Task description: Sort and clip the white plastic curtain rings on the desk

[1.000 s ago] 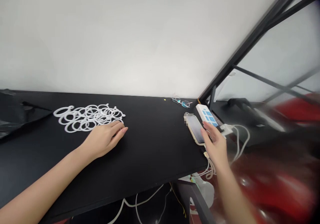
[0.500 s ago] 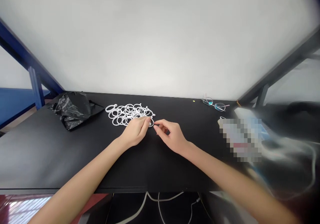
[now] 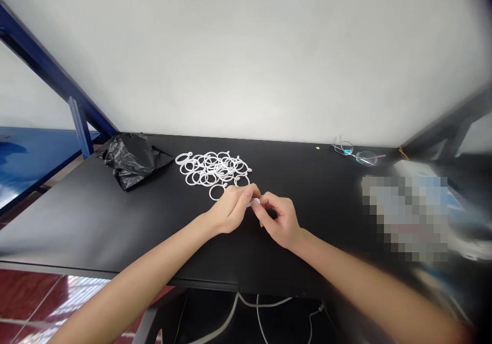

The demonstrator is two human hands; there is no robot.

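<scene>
From where I stand, the two hands meet over the black tabletop (image 3: 326, 195), just on the near side of a loose cluster of white rings (image 3: 222, 169). Between the fingertips is a small white piece (image 3: 255, 201), most of it hidden. The left hand (image 3: 232, 208) has it pinched under the thumb, and the right hand (image 3: 282, 221) grips its other end between thumb and forefinger, so both are closed on it. The bit I can see runs roughly left to right, from one hand to the other; whether it is one of the rings, I can't tell.

The cluster lies beyond the hands and to their left, so the left hand is clearly the nearer one. The rings lie flat and overlap, with no single long axis, though the group spreads mostly sideways. One ring (image 3: 210, 192) sits at the near edge, right beside the left hand and partly behind it. Farther left there's a crumpled black plastic bag (image 3: 132, 162); well off to the right, a pair of glasses (image 3: 367, 159).
</scene>
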